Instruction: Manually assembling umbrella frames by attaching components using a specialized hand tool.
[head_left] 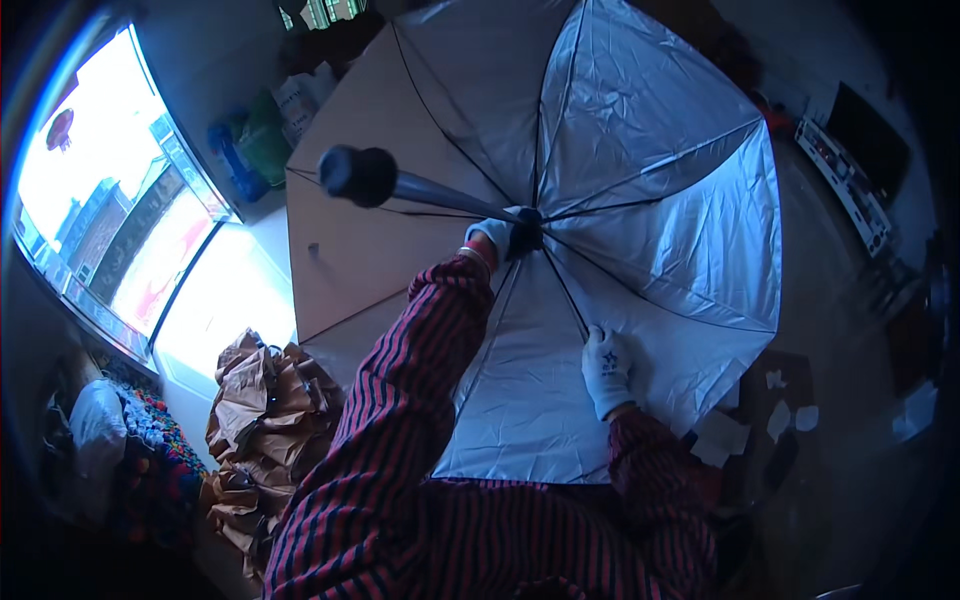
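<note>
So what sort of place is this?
Probably a room in a home, not certain: a bright doorway or window on the left, what looks like a dark flat screen on the right, and a heap of brown fabric at lower left.

1 head-worn fisheye view looks steeply down onto the open umbrella [592, 245], close below.

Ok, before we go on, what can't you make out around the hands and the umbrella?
All in the head view:
Left hand: most fingers hidden at the black hub; grip unclear.
Right hand: fingertips at the rib too small to show whether they pinch it.
Umbrella canopy: outer side faces away; top edge cut off by the picture.
Brown fabric pile: partly hidden by the striped sleeve.
</note>
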